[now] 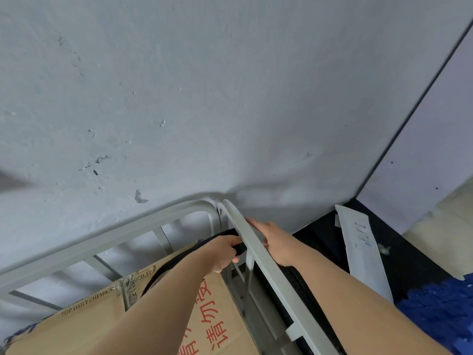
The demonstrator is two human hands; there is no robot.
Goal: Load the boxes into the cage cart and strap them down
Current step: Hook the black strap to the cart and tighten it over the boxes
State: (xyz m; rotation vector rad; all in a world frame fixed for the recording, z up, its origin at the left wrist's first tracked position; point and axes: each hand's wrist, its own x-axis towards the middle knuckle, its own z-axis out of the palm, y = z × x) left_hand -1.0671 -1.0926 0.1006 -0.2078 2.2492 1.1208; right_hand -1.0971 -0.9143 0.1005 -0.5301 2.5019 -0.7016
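A grey metal cage cart (143,221) fills the lower half of the view, with its rails meeting at a far corner against the wall. Inside it lies a brown cardboard box (84,326) with red and black print. A black strap (204,245) curves over the box top toward the right side rail (258,254). My left hand (225,252) is closed on the strap just inside that rail. My right hand (275,243) is on the outer side of the same rail, fingers reaching toward it; the rail hides its fingertips.
A scuffed grey wall (204,98) stands right behind the cart. To the right, a flat white package (363,249) leans on a dark floor strip, with a blue pallet-like object (442,311) at the lower right.
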